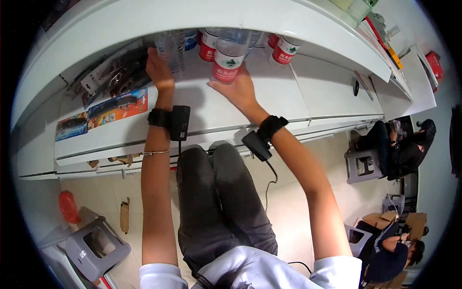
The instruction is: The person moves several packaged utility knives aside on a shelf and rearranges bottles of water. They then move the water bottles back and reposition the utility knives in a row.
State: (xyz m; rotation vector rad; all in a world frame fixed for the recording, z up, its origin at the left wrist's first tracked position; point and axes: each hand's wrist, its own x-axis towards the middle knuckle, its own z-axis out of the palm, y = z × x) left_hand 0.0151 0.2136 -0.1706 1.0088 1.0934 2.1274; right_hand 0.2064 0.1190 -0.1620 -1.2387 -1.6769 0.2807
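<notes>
My right hand point(239, 91) is wrapped round the lower part of a clear water bottle with a red label point(227, 65), held upright over the white shelf point(274, 96). My left hand point(160, 71) is at a clear bottle without a visible label point(172, 53); its fingers curl behind that bottle's left side. Behind them stand another red-label bottle point(208, 47), a blue-label bottle point(191, 40) and, to the right, a further red-label bottle point(285, 50). The bottle tops are hidden by the upper shelf edge.
Blister-packed items point(118, 108) and dark packaged parts point(115, 77) lie on the shelf at the left. A black round object point(356, 87) is at the right. Below are grey stools point(96, 248); two people sit at the right point(409, 149).
</notes>
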